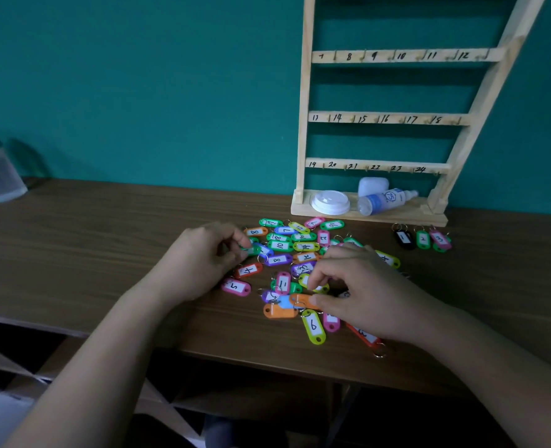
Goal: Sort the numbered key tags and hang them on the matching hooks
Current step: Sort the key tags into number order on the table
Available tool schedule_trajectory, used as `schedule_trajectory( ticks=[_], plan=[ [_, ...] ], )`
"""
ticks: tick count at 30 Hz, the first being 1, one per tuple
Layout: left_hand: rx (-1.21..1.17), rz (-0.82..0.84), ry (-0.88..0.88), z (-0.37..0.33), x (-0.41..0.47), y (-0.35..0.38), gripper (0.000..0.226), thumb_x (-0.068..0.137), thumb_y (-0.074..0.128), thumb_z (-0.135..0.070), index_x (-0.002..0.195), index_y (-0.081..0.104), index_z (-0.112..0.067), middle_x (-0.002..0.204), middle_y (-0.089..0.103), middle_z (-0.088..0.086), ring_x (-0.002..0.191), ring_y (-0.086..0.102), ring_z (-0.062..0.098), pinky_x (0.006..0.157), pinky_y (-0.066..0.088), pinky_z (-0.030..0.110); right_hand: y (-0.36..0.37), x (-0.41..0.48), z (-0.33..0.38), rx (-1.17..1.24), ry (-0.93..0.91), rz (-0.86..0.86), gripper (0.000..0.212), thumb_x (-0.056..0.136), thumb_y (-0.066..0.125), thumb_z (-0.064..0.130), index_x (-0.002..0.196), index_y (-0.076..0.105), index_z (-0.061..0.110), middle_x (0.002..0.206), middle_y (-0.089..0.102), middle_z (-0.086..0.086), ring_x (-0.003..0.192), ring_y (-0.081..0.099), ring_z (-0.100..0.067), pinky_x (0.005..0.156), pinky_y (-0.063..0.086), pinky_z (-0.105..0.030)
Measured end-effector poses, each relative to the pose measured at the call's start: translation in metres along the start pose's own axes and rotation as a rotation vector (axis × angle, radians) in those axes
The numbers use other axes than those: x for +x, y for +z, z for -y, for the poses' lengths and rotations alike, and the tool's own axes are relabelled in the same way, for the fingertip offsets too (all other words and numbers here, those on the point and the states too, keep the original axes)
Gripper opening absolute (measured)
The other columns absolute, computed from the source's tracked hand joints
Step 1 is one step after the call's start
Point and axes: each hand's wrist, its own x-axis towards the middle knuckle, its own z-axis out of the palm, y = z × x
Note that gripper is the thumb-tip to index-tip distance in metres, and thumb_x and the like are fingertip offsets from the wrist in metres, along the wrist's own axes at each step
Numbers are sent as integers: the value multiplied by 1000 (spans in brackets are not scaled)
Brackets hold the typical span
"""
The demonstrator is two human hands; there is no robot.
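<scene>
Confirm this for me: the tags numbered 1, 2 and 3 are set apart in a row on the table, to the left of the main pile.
Wrong side. The head view shows tag 1, tag 2 and tag 3 set apart in a row on the table, to the right of the main pile, not the left.

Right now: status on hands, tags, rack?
Left hand pinches green plastic tag; right hand in the pile of coloured tags, grip unclear. Wooden hook rack: visible hooks bare. Black, green, pink tags set aside right.
</scene>
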Motion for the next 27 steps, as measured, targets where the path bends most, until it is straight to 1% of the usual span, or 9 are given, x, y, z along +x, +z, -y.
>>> schedule_trajectory(
  ticks=[2, 7, 10, 13, 15, 19, 23, 25, 27],
  plan=[
    [-10, 15, 22, -6, -2, 4, 14, 91, 81, -25, 99, 75, -35, 89, 70, -19, 91, 64, 2, 75, 45, 11, 0, -1, 0, -1, 0, 11, 22, 87, 72, 58, 97, 71, 38, 96, 57, 20, 103, 50, 2, 91, 33, -25],
    [-74, 135, 80, -25, -4, 11, 19, 89, 83, -27, 103, 74, -35, 95, 68, -15, 84, 67, 3, 78, 51, 23, -1, -2, 1, -3, -5, 37, 23, 84, 79, 54, 99, 71, 39, 99, 56, 21, 105, 48, 1, 104, 37, -36],
    [-39, 228, 157, -27, -5, 14, 33, 87, 83, -26, 115, 74, -41, 105, 64, -15, 101, 62, 2, 89, 47, 20, 0, -3, 2, 11, -6, 35, 20, 85, 78, 53, 97, 71, 39, 98, 56, 20, 104, 49, 1, 105, 38, -39],
    [-27, 311, 165, -29, -6, 17, 43, 86, 79, -22, 118, 72, -49, 114, 57, -17, 110, 58, 2, 96, 43, 16, 2, -2, 3, 5, -8, 27, 18, 87, 77, 53, 95, 71, 39, 97, 58, 20, 103, 51, 1, 102, 39, -36],
    [-15, 323, 171, -29, -5, 17, 40, 85, 82, -25, 115, 73, -50, 112, 55, -19, 108, 58, 1, 96, 43, 16, 2, -2, 3, -2, -8, 24, 16, 88, 77, 51, 95, 71, 38, 96, 60, 20, 103, 52, 1, 100, 40, -35],
    [7, 294, 186, -28, -4, 16, 23, 85, 86, -34, 104, 77, -44, 108, 63, -21, 109, 59, 0, 97, 48, 22, 3, -1, 3, -14, -12, 17, 13, 89, 76, 50, 94, 72, 38, 93, 60, 20, 101, 52, 1, 100, 40, -35],
    [-23, 213, 151, -30, -4, 12, 11, 86, 82, -46, 94, 79, -40, 95, 69, -20, 95, 65, -1, 83, 49, 21, 3, -1, 0, -10, 5, 0, 17, 89, 72, 54, 92, 72, 37, 92, 61, 19, 99, 52, 2, 101, 38, -34],
    [-51, 186, 97, -33, -4, 9, 8, 88, 81, -44, 91, 79, -36, 82, 71, -20, 76, 67, -1, 70, 46, 14, 3, -1, -1, -13, 7, -13, 15, 92, 72, 50, 90, 71, 35, 90, 61, 18, 98, 52, 1, 97, 36, -31],
    [-58, 190, 48, -34, -3, 9, 3, 94, 78, -35, 93, 80, -33, 72, 69, -28, 64, 67, -1, 64, 41, 8, 2, 0, -2, -21, 14, -14, 13, 97, 69, 46, 89, 70, 35, 90, 61, 17, 99, 51, 1, 94, 34, -30]
  ],
)
